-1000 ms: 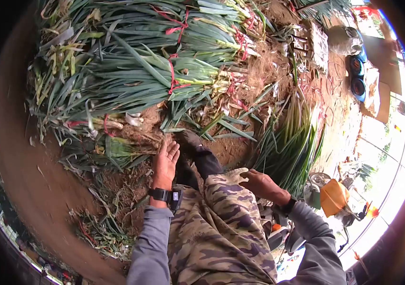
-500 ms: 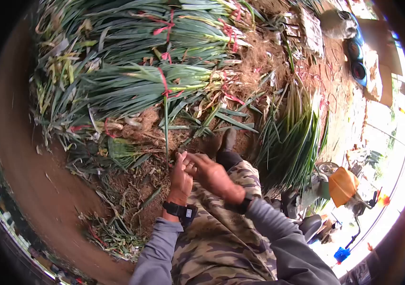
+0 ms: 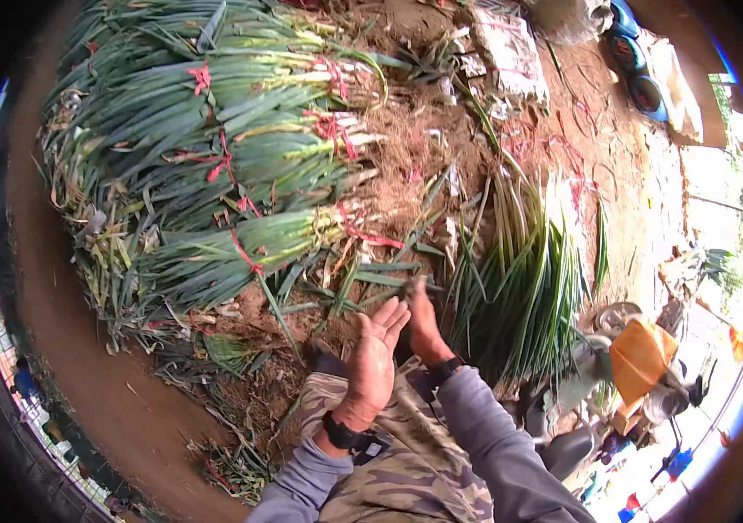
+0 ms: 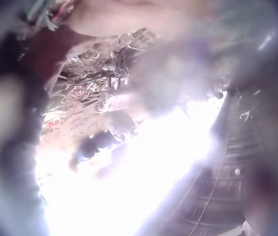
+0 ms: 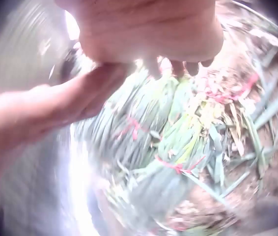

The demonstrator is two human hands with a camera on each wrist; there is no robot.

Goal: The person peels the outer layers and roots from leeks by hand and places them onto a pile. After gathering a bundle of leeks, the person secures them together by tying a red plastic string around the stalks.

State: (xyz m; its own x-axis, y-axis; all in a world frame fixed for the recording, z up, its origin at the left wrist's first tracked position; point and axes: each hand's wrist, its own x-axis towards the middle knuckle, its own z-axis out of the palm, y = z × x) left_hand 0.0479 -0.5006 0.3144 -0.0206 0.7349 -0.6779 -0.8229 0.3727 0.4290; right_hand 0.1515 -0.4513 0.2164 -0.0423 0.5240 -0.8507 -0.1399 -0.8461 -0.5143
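My left hand point(image 3: 374, 357) is held in front of my lap with the palm turned up and the fingers straight. Beside it the right hand point(image 3: 426, 324) stands on edge, palm toward the left one, fingers extended. Neither hand holds anything. Just beyond them lies a bundle of green onions point(image 3: 284, 237) bound with red string point(image 3: 245, 253). To the right of the hands, loose green onions point(image 3: 524, 288) are spread in a fan on the soil. In the right wrist view the tied bundles point(image 5: 178, 142) appear blurred below the right hand.
More tied bundles point(image 3: 258, 87) are stacked at the upper left. Cut leaves and roots litter the soil point(image 3: 240, 383) near my legs. At the right are an orange container point(image 3: 641, 357), blue-rimmed round objects point(image 3: 646, 91) and a pale sack point(image 3: 511, 52).
My right hand came from the knee to meet the left, fingers together half a second ago. Now the hands are side by side with fingers straight, farther forward. The head view has shifted.
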